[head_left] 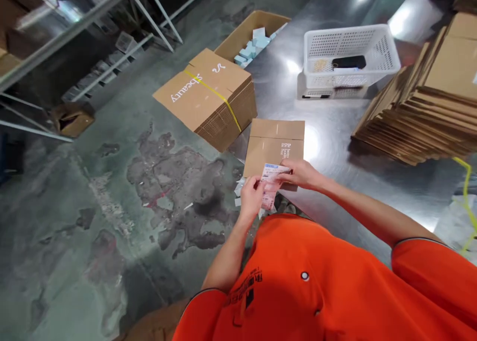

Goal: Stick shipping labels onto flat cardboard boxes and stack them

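Observation:
Between my two hands is a printed shipping label (269,188), white and pinkish with a blue band at its top. My left hand (251,198) pinches its left edge. On the other side my right hand (303,174) is closed on the label's upper right part. Just beyond and partly beneath my hands lies a flat, folded cardboard box (276,132) with white print, at the metal table's edge. My fingers and the label hide its near part.
A strapped bundle of flat cartons (223,98) stands at the table's left edge, an open carton of light-blue boxes (253,45) behind it. On the metal table (328,182) are a white plastic basket (350,38) and a tall stack of folded cartons (428,102). Shelving (93,16) stands far left.

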`<state>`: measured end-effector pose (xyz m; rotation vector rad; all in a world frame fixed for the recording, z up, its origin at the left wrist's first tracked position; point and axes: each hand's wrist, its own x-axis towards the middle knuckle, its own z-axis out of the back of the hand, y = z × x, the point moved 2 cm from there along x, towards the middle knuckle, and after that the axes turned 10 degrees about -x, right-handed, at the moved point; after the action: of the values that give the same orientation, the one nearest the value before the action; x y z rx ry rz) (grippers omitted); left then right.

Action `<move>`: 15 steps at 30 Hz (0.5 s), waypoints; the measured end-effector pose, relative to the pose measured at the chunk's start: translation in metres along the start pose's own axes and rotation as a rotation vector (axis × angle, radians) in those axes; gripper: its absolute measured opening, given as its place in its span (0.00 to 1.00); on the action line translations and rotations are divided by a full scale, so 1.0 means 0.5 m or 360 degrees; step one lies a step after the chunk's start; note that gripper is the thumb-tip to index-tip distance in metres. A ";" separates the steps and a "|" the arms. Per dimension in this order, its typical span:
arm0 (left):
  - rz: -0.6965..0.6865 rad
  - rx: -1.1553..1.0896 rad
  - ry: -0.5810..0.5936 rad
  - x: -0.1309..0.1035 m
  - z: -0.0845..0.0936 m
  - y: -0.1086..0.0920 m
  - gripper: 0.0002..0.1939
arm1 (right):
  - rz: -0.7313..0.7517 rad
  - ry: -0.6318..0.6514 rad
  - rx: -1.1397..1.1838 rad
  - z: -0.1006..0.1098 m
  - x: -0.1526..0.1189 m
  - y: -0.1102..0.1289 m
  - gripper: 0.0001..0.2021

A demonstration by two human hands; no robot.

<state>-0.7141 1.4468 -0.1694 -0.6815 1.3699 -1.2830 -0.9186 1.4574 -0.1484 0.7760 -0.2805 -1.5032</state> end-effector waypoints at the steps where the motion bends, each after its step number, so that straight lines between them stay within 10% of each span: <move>1: 0.0031 -0.0048 0.0016 0.000 -0.004 0.003 0.04 | -0.0032 0.0050 -0.0013 0.000 0.001 -0.006 0.13; 6: 0.0139 -0.0344 -0.0091 -0.015 -0.042 0.041 0.27 | -0.0084 -0.0003 -0.0007 0.019 0.006 -0.025 0.12; 15: 0.0229 -0.0602 -0.0043 -0.017 -0.080 0.056 0.30 | -0.0010 0.0103 -0.0062 0.045 0.018 -0.015 0.09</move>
<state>-0.7423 1.4741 -0.1998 -0.8355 1.6270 -0.9055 -0.9375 1.4433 -0.1391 0.7935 -0.1994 -1.4824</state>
